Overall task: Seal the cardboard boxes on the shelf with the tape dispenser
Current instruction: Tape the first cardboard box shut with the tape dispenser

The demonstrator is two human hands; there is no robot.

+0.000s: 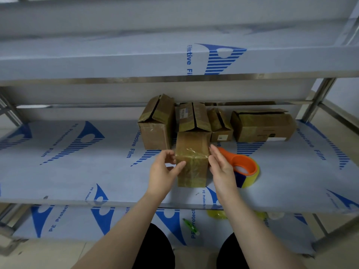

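Note:
A small cardboard box [192, 158] wrapped in clear tape stands near the front of the middle shelf [77, 171]. My left hand [165, 169] touches its left side, thumb pressed on the front face. My right hand [220, 167] lies flat against its right side with straight fingers. Just right of that hand, an orange tape dispenser [242, 164] with a yellowish tape roll lies on the shelf. Several more cardboard boxes stand behind: one at the left [155, 125], one in the middle [194, 117], a small one [221, 127] and a wide one at the right [264, 125].
The shelf above [116, 63] overhangs the boxes. Steel posts [318, 100] rise at the right. On the lower shelf lie a green item [191, 227] and yellowish tape rolls [217, 213]. The shelves are covered in blue-printed protective film.

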